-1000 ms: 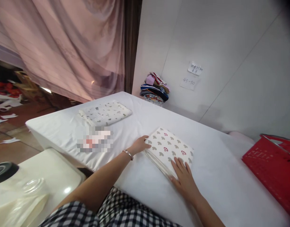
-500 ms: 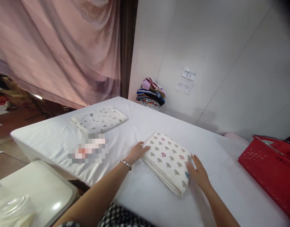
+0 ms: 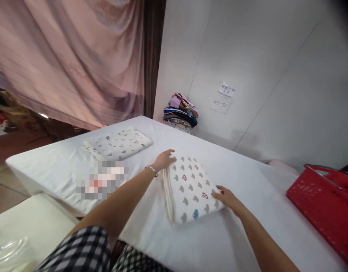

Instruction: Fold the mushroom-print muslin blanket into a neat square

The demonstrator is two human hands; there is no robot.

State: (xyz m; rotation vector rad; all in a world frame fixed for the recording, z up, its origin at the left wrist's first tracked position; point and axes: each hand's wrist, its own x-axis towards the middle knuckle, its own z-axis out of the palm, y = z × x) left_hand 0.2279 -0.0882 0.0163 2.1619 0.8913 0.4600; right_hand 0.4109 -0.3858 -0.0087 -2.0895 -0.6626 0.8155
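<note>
In the head view, a thick folded white cloth (image 3: 187, 189) with grey, red and blue cloud-like or mushroom-like shapes lies on the white-covered table (image 3: 255, 211). Its stacked folded edges face left. My left hand (image 3: 164, 159), with a bracelet at the wrist, grips the cloth's far left corner. At the right corner, my right hand (image 3: 227, 199) holds the edge between thumb and fingers, some of which are hidden. Further left on the table lies a second folded white cloth (image 3: 119, 143) with small dark prints.
A blurred-out item (image 3: 102, 180) lies left of my forearm. On the right stands a red basket (image 3: 318, 204) with a metal handle. Stacked fabrics (image 3: 181, 111) are by the wall below paper notes (image 3: 220, 104). A pink curtain (image 3: 77, 56) hangs behind; a pale surface (image 3: 34, 219) adjoins at lower left.
The patterned cloth has turned clockwise and shifted slightly left, so its folded edges face left. My left hand moved further away along it; my right hand moved left onto its right corner.
</note>
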